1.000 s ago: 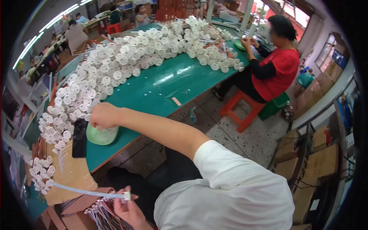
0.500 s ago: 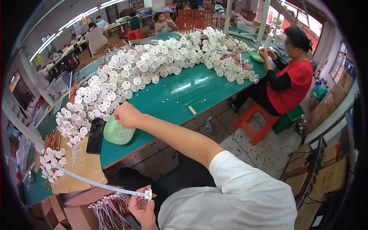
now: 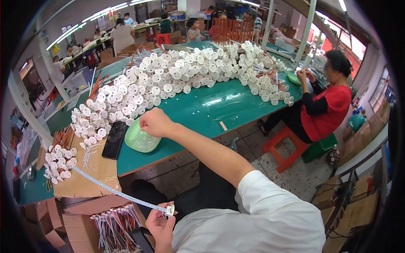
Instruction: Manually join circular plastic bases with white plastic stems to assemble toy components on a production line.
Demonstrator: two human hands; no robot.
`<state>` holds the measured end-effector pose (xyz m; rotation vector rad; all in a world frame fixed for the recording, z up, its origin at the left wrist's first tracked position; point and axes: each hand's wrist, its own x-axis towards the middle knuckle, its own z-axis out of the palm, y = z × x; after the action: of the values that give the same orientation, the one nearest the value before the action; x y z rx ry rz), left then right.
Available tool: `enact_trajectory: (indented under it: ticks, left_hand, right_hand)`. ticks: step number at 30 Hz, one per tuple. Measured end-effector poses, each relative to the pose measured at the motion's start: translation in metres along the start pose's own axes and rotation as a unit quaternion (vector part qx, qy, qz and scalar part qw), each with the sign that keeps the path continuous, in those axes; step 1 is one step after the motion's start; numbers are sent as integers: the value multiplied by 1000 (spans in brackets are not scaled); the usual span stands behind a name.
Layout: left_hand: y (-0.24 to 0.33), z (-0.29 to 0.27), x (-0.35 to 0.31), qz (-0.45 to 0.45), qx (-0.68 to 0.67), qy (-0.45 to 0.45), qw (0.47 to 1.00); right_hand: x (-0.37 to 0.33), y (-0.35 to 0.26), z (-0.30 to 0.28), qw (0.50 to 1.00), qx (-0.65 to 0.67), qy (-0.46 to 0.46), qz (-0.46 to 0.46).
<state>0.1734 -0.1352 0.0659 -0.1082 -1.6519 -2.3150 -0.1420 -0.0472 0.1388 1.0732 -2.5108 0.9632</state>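
Note:
My left hand (image 3: 161, 227) pinches the white end piece of an LED strip (image 3: 116, 190) between thumb and fingers. The thin, pale strip with small yellow lights runs from there up to a cluster of white round caps (image 3: 59, 163) on the left. Over a light-green dish (image 3: 137, 144) of small pale bits, my right hand (image 3: 157, 122) has its fingers pressed together. Whatever is in those fingertips, if anything, is too small to make out. A black phone (image 3: 114, 141) lies beside the dish, at its left.
A long heap of white round caps (image 3: 168, 71) covers the back of the green table (image 3: 198, 109). Below the table's left end stands a cardboard box (image 3: 80, 230) of bundled strips (image 3: 116, 225). On the right a co-worker in red (image 3: 331, 109) sits on an orange stool (image 3: 287, 147).
The whole view has shifted, so the table and heap appear further right and lower. More of the strip box shows. My right hand stays over the dish and my left keeps the LED strip.

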Motion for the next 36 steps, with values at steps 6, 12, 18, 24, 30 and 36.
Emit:
enact_trajectory:
  ticks: [6, 12, 18, 24, 30, 36]
  left_hand:
    - [-4, 1, -1, -9, -12, -21, 1000]
    - [-7, -2, -5, -18, -12, -38, 999]
    - [-6, -5, 1, -1, -8, -41, 999]
    - [-8, -5, 1, -5, -8, -39, 999]
    - [-9, -7, 2, -8, -16, -44, 999]
    - [-9, -12, 4, -8, -6, -40, 999]
  right_hand:
    - [-1, 18, 13, 998, 6, -7, -62]
    - [-9, 1, 6, 999, -8, -42, 0]
    - [-8, 13, 6, 999, -20, -20, -23]
    - [-9, 15, 11, 998, 33, -37, 26]
    - [-8, 9, 6, 1000, 4, -27, 11]
    - [-5, 4, 2, 997, 46, -37, 56]
